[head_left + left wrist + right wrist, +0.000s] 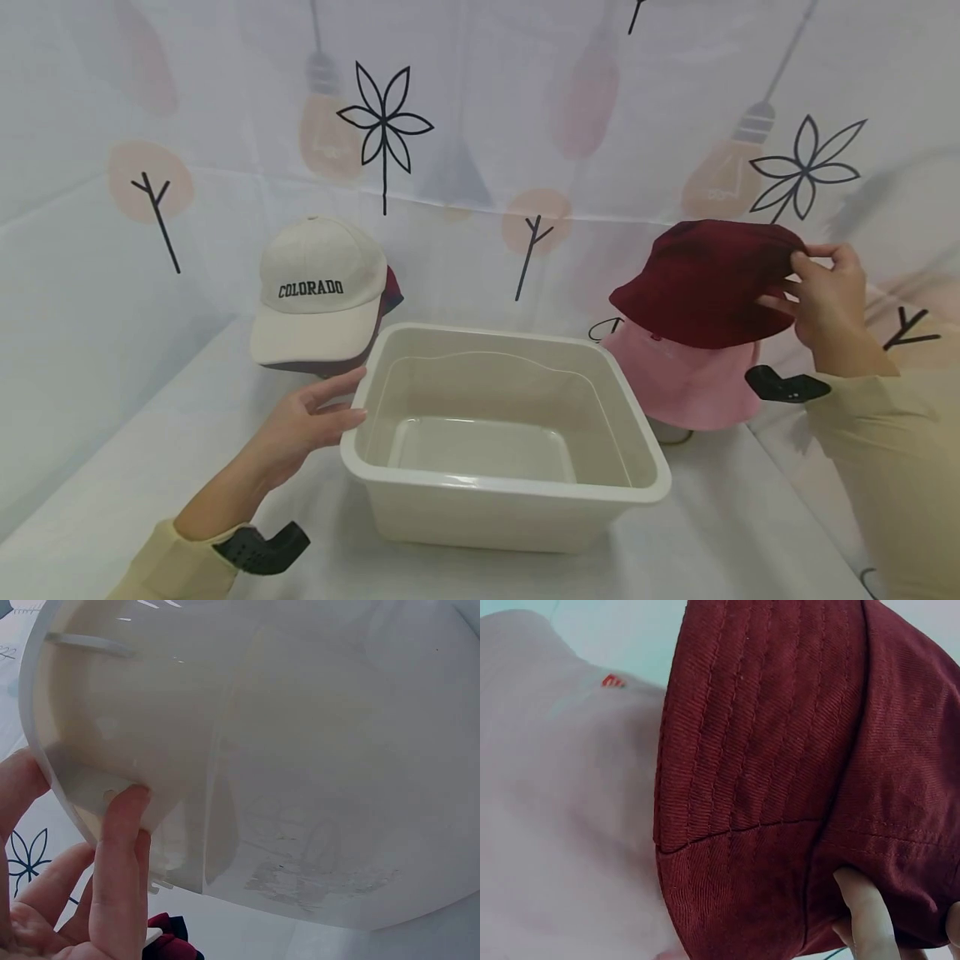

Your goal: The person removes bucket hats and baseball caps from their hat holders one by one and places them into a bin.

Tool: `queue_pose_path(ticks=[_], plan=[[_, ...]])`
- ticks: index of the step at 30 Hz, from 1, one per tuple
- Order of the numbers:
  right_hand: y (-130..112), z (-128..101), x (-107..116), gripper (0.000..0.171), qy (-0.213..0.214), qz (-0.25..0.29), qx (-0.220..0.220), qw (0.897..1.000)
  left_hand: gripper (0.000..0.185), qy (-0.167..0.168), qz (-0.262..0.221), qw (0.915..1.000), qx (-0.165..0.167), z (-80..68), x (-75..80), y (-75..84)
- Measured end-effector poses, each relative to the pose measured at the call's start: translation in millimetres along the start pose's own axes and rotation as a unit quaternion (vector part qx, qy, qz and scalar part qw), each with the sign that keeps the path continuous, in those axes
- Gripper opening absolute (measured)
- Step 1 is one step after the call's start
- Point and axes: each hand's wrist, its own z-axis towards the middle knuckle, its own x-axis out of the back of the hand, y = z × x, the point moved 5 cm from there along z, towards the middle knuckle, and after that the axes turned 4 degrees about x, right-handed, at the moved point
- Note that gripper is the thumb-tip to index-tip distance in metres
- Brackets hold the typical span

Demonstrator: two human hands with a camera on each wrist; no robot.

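Most of the pink hat (686, 383) is covered by the maroon hat (701, 283), and whatever it is propped on is hidden. A dark red cap (392, 292) is concealed behind the white cap (318, 287), only an edge being shown. In the left wrist view the tub (300, 750) is cut off by the picture's edges. In the right wrist view only a fingertip of the right hand (866, 915) is seen.

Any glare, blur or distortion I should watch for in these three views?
Head view: even soft light, wide-angle bending at the edges, faint sheen on the bin rim. Left wrist: bin fills the frame, washed out. Right wrist: maroon hat sharp, stitching clear.
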Motion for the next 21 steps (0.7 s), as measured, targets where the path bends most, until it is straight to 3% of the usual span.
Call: queue_pose_path(ticks=[13, 21], plan=[[-18.3, -12.4, -20.5, 0.012, -0.001, 0.061, 0.027, 0.998, 0.068, 0.005, 0.007, 1.0, 0.003, -0.8, -1.0, 2.1], [-28.2, -19.3, -35.7, 0.013, -0.027, 0.083, 0.04, 0.995, 0.068, 0.011, 0.012, 0.9998, 0.008, -0.4, -0.4, 1.3]])
